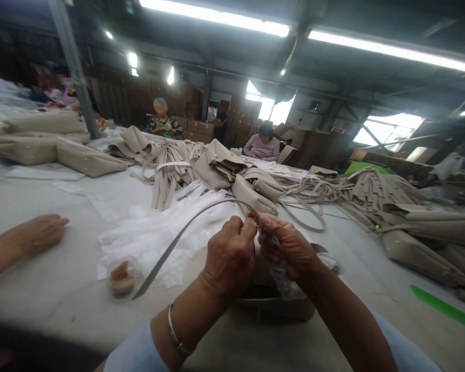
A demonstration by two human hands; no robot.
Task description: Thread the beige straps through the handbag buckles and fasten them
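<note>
My left hand point(230, 258) and my right hand point(289, 243) meet over the table, fingertips pinched close together. Between them is a beige bag strap point(186, 226), whose long end arcs up and down to the left. A small metal fitting point(258, 223) shows at the fingertips; its exact form is too small to tell. Crumpled clear plastic point(281, 276) hangs under my right palm. Below both hands stands a beige handbag point(282, 308), largely hidden by my forearms. Left of my left hand sits a small clear round tub point(122, 279) with brownish contents.
Another person's hand point(39, 235) rests on the table at left. White plastic sleeves point(147, 235) lie ahead. Beyond are piled beige straps point(170, 160), handbags point(219, 165) and more handbags point(422, 253) at right, near a green strip point(445, 308). Several people sit farther back.
</note>
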